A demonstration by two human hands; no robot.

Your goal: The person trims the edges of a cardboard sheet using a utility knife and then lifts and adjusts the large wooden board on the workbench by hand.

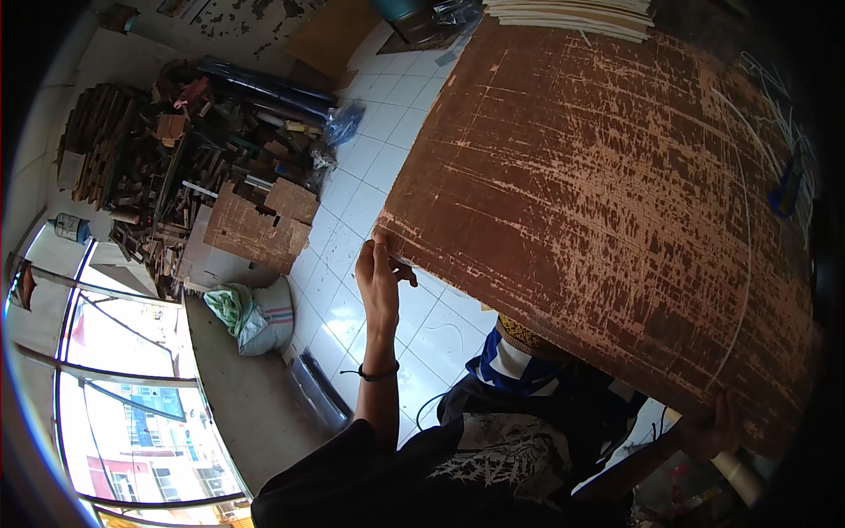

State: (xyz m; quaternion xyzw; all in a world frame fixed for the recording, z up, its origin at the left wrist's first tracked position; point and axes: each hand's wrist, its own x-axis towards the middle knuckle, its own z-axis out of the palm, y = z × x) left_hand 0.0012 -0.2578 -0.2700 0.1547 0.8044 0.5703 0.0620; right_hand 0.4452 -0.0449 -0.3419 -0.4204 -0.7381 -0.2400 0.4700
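Note:
A large scratched brown board [528,176], worn to pale wood in many places, spreads before me like a worktop. At its near left corner is my left hand [380,286], pinching the corner with a fingertip at the edge and the other fingers curled below. Farther right along the near edge, my right hand [711,429] grips the board in shadow, fingertips over the rim. A thin pale strip [747,255] lies curved across the board, one end close to my right fingertips. Whether that hand touches the strip is too dim to tell.
Pale strips [572,16] are stacked at the board's far edge. A blue-handled tool [783,189] and loose strands lie at the right. Wood scraps [167,167], cut brown panels [264,224] and a white sack [264,319] stand left on the tiled floor [356,202]. Windows [141,387] are lower left.

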